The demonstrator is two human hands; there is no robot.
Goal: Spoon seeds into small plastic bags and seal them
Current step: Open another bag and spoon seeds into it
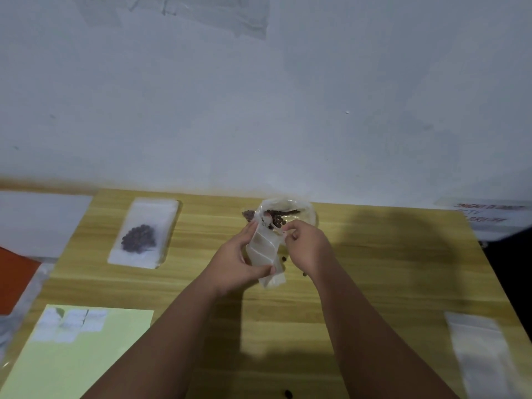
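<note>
Red lettering on the paper sign (486,213) at the far right is too blurred to read. The small bag (266,251) hides much of the seed container (303,213) behind it (bowl or open bag, unclear). The empty bags (483,355) run off the bottom edge.

Yellow wood-grain worktop (374,269) set against a pale wall, with a clear container of dark seeds (302,211) at its far edge. Left of that container, a flat clear bag (144,233) holding a clump of seeds; just nearer than the container, a few loose seeds (304,274) scattered on the wood. Nearer and well to the left of the container, a pale green sheet (95,361) carrying small white squares (72,323); nearer and well to its right, a stack of empty clear bags (483,349).
</note>
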